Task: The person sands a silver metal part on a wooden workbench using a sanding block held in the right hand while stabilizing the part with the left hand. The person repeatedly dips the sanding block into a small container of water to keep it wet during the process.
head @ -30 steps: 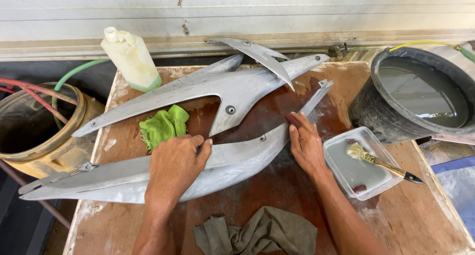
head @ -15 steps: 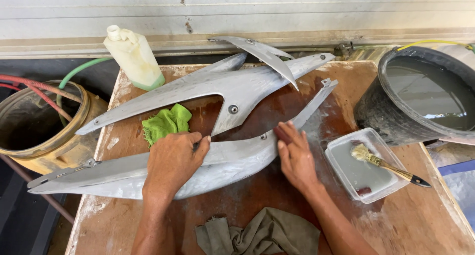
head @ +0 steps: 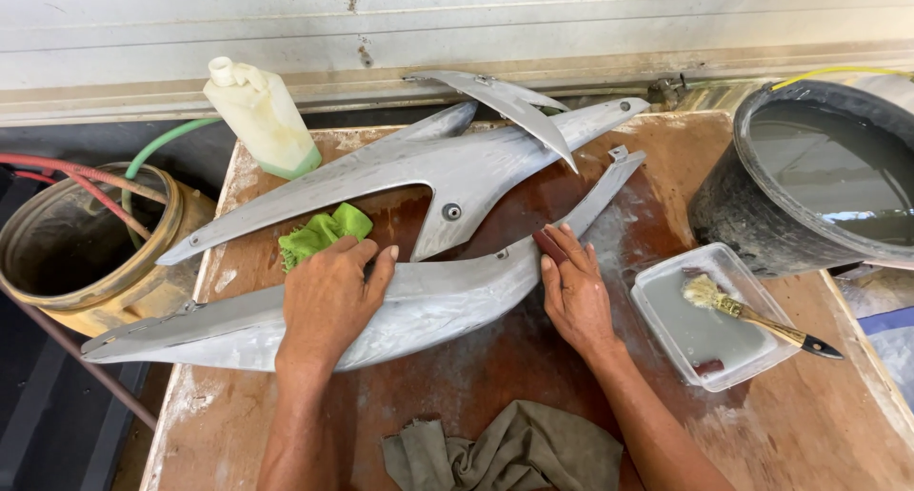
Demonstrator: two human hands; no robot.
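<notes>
Step in hand, as judged: wet-sanding the long grey fairing panel [head: 419, 305], which lies across the centre of the wet tabletop [head: 666, 434]. The left hand [head: 328, 300] rests flat on the panel at centre left, fingers together, holding it down. The right hand [head: 574, 291], right of centre, presses a small dark sanding piece [head: 549, 243] against the panel's narrow arm, fingers extended and together. The next stroke calls for steady downward pressure along that arm while the left hand prevents shifting.

Three grey panels [head: 419, 310], perhaps — one brush [head: 752, 315], two rags [head: 519, 448].
</notes>
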